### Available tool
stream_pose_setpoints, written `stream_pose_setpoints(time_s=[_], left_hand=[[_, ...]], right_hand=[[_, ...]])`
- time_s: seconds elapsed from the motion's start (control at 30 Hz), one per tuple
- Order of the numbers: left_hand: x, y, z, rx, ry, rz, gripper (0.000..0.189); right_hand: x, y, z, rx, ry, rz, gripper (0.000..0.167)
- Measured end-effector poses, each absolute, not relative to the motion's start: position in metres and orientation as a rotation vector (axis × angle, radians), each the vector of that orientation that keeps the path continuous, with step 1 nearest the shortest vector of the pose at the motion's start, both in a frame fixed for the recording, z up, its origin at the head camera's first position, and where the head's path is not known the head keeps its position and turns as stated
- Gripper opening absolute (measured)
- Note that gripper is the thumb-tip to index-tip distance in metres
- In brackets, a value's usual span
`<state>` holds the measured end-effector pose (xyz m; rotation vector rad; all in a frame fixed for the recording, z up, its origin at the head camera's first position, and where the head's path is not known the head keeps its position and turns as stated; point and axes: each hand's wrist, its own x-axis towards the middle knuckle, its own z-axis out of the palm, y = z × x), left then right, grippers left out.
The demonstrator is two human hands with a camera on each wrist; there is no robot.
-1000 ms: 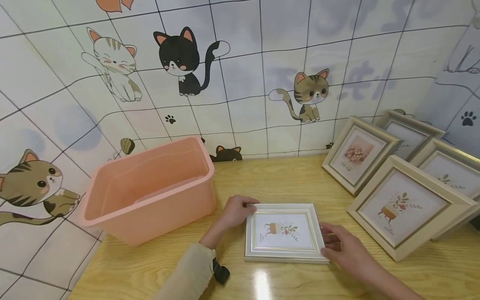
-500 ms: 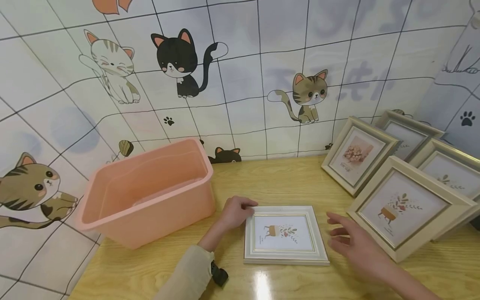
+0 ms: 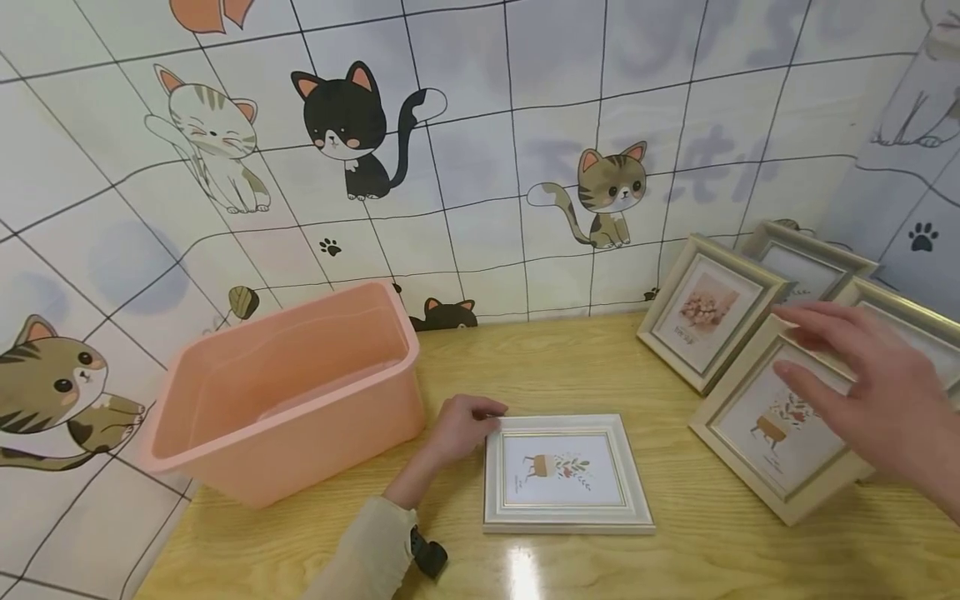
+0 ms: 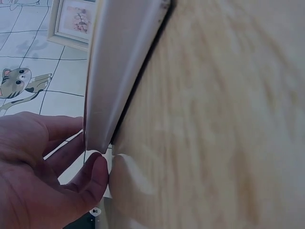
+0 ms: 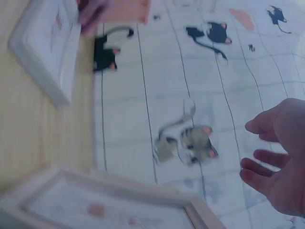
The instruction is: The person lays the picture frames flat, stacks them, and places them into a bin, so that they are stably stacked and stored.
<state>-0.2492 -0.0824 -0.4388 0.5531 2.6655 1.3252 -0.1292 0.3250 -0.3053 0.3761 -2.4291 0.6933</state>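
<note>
A white picture frame (image 3: 568,471) with a thin gold inner line lies flat on the table, its plant-pot print turned sideways. My left hand (image 3: 459,427) holds it at its far left corner; in the left wrist view, curved fingers (image 4: 98,174) meet the frame's end (image 4: 121,62). Over at the right, my right hand (image 3: 873,379) is raised, fingers spread and nothing between them, in front of a standing cream picture frame (image 3: 780,417). It hides part of that frame's print. The right wrist view shows the right hand (image 5: 281,152) apart from the blurred frame (image 5: 119,200) below.
A pink plastic tub (image 3: 337,425) stands at the left, its visible inside bare. Behind the cream frame, several more frames stand together, including one with a pink flower print (image 3: 705,312). A cat-patterned wall covering (image 3: 480,167) closes off the back of the wooden table (image 3: 555,358).
My right hand has let go of the white picture frame's right edge and moved right and up to the standing frames. The left hand stays at its corner; the head view has shifted slightly.
</note>
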Motion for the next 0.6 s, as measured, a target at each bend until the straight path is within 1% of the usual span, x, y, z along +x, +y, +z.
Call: stream_pose_setpoints(time_s=[0.03,0.13,0.2,0.33,0.4,0.47,0.6], left_hand=[[-0.249,-0.083,-0.438,0.557,2.668,1.331,0.019],[-0.249,-0.084,-0.435,0.561,2.671,1.344,0.02],[-0.248,-0.086,-0.433,0.563,2.673,1.343,0.02],[-0.246,-0.091,-0.428,0.579,2.677,1.335,0.021],[-0.244,-0.093,-0.424,0.575,2.67,1.336,0.022],[-0.242,-0.094,-0.42,0.581,2.672,1.335,0.023],[-0.237,-0.091,-0.412,0.606,2.673,1.338,0.026]], right_hand=[[-0.131,0.329,-0.303,0.363,-2.396,0.61,0.041],[-0.136,0.341,-0.302,0.312,-2.362,0.464,0.036],[-0.14,0.35,-0.304,0.276,-2.437,0.494,0.039],[-0.148,0.365,-0.31,0.177,-2.682,0.552,0.055],[-0.152,0.37,-0.312,0.131,-2.78,0.526,0.059],[-0.156,0.375,-0.313,0.123,-2.818,0.46,0.059],[-0.161,0.379,-0.313,0.081,-2.858,0.405,0.051]])
